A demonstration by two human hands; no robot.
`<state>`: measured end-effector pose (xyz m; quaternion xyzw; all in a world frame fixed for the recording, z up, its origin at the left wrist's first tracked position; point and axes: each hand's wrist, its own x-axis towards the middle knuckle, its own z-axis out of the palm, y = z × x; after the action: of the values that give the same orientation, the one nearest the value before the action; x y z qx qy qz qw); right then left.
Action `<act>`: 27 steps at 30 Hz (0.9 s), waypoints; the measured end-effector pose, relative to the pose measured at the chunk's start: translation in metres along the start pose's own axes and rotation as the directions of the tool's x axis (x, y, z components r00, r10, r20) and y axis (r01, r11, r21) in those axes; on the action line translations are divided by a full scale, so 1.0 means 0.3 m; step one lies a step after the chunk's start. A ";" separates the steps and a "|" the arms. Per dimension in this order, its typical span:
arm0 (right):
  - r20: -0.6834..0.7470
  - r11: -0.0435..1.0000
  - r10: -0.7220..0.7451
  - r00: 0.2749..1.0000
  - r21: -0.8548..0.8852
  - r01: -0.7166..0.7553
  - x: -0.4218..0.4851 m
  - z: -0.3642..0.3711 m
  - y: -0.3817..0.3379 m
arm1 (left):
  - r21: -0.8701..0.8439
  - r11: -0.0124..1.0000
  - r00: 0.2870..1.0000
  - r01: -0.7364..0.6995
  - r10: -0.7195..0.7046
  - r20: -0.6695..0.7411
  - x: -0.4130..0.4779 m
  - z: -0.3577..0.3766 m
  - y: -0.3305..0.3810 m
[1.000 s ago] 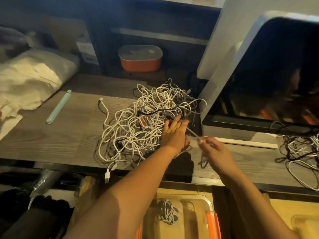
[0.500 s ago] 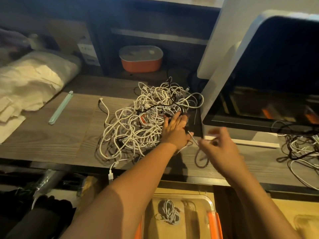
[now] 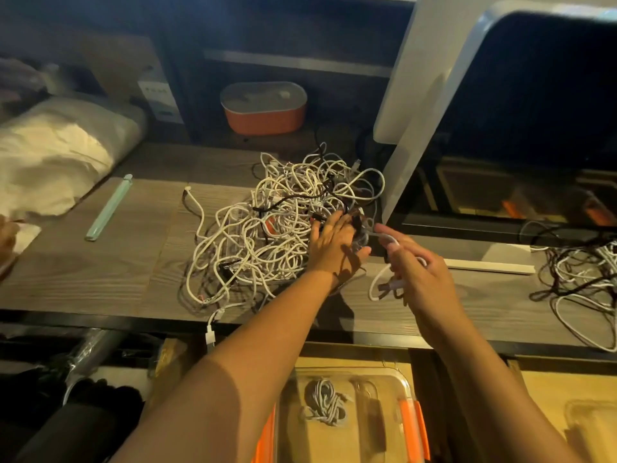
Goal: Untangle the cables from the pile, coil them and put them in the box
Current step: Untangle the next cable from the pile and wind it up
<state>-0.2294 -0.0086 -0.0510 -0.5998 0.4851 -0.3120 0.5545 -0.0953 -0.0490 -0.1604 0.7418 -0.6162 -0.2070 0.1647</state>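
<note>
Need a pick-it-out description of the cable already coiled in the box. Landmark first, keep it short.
Find the wooden desk carrying the tangled pile. Below its front edge sits a clear plastic box with orange latches, and the coiled cable lies inside, toward the box's left side. Unlike the loose tangles above, it is one small, tight, grey-white bundle.

Orange tub [image 3: 265,110] with a grey lid is sitting on the back shelf. A pale green strip [image 3: 108,208] is lying on the wood-grain tabletop [image 3: 100,279] — near it, a white bundle [image 3: 63,155] in clear plastic is resting. On the right a big white-framed dark panel [image 3: 534,111] is standing, a thin white strip [image 3: 487,266] lying at its foot.
</note>
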 end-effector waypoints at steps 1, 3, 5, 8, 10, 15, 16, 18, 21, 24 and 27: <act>-0.018 1.000 -0.009 1.000 0.028 0.009 -0.007 0.001 -0.003 | -0.004 1.000 1.000 0.005 -0.004 0.005 0.004 0.000 0.000; -0.047 0.995 -0.036 0.998 0.087 0.040 -0.018 -0.004 -0.014 | 0.037 0.999 1.000 0.008 -0.008 0.008 0.006 0.003 0.001; -0.029 0.991 -0.037 0.999 0.125 0.041 -0.022 -0.009 -0.018 | 0.030 0.999 0.999 0.028 -0.028 0.021 0.003 -0.008 0.009; -0.068 0.992 0.008 0.998 0.127 0.000 -0.021 -0.014 -0.014 | -0.111 0.989 0.995 0.094 -0.091 0.032 -0.001 -0.039 0.033; -0.115 0.983 0.092 0.989 0.169 -0.072 -0.013 -0.028 0.006 | -0.173 0.977 0.992 0.125 -0.126 0.006 -0.003 -0.061 0.046; -0.176 0.980 0.157 0.972 0.147 -0.132 -0.011 -0.059 0.050 | -0.220 0.962 0.981 0.159 -0.179 -0.075 -0.042 -0.175 0.093; -0.170 0.974 0.167 0.971 0.180 -0.136 -0.013 -0.059 0.050 | -0.276 0.951 0.984 0.141 -0.166 -0.070 -0.055 -0.201 0.097; -0.146 0.958 0.180 0.973 0.249 -0.139 -0.021 -0.057 0.040 | -0.471 0.881 0.990 0.039 -0.098 -0.101 -0.091 -0.249 0.097; -0.082 0.909 0.169 0.982 0.398 -0.123 -0.035 -0.062 0.022 | -0.594 0.800 0.997 -0.081 0.064 -0.049 -0.170 -0.308 0.098; -0.033 0.831 0.165 0.986 0.542 -0.121 -0.046 -0.071 0.003 | -0.551 0.829 0.984 -0.094 0.161 0.075 -0.231 -0.322 0.076; -0.002 0.789 0.176 0.984 0.599 -0.140 -0.052 -0.078 -0.002 | -0.543 0.838 0.994 -0.052 0.096 0.052 -0.274 -0.308 0.046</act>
<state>-0.2558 -0.0026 -0.0433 -0.3434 0.4264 -0.4184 0.7247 -0.0726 0.0282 -0.0654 0.6324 -0.5670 -0.3943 0.3510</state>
